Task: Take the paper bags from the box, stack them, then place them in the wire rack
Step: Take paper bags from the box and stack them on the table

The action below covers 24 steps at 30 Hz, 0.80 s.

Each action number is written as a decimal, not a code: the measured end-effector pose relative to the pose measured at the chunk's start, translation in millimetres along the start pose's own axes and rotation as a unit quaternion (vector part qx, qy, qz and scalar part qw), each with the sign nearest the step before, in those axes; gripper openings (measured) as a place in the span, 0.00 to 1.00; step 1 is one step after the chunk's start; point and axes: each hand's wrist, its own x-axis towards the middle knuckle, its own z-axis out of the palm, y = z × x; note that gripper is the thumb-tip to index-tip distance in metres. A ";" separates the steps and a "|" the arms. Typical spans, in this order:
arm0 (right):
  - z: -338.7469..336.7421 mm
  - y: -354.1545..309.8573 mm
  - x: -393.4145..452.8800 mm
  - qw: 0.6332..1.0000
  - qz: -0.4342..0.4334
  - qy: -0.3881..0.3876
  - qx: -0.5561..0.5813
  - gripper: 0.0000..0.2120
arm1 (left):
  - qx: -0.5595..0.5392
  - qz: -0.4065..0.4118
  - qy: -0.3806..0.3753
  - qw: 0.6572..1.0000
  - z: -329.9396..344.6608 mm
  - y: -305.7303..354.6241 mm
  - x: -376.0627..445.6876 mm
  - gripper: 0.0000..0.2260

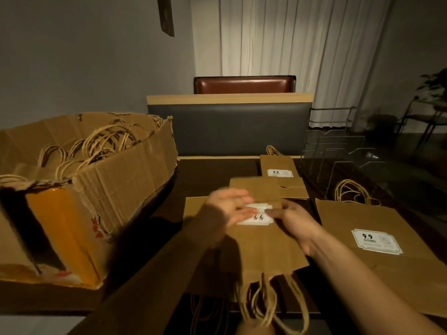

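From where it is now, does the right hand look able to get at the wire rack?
Probably yes. The right hand rests on the paper bag in the middle of the table, and the wire rack stands beyond it to the right. Only flat bags lie between, nothing upright.

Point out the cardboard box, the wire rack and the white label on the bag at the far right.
cardboard box [125, 180]: head view, on its creased brown side wall.
wire rack [335, 143]: head view, on an upright wire divider.
white label [376, 241]: head view, on the label's printed face.
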 end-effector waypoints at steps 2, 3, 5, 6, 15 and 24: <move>-20.1 -13.0 -3.7 0.999 -0.018 0.046 -0.019 0.08 | 0.143 0.056 0.071 0.986 -36.3 2.2 -2.0 0.12; -32.1 -21.5 -5.7 0.998 -0.020 0.055 -0.007 0.09 | 0.226 0.068 0.102 0.966 -57.9 0.8 -1.5 0.12; -52.7 -29.0 -8.6 0.999 -0.008 0.038 0.013 0.12 | 0.331 0.034 0.106 0.937 -89.0 -7.0 -6.0 0.11; -57.6 -29.1 -10.2 1.000 0.000 0.020 0.014 0.13 | 0.395 0.013 0.082 0.915 -94.5 -13.4 -9.2 0.13; -6.9 26.6 -8.9 0.994 0.085 -0.056 0.030 0.20 | 0.564 0.014 0.121 0.817 -59.1 -54.2 -0.7 0.44; -15.8 32.8 0.7 0.995 0.074 0.027 0.067 0.21 | 0.146 0.115 0.200 0.962 -96.0 -18.5 -17.8 0.07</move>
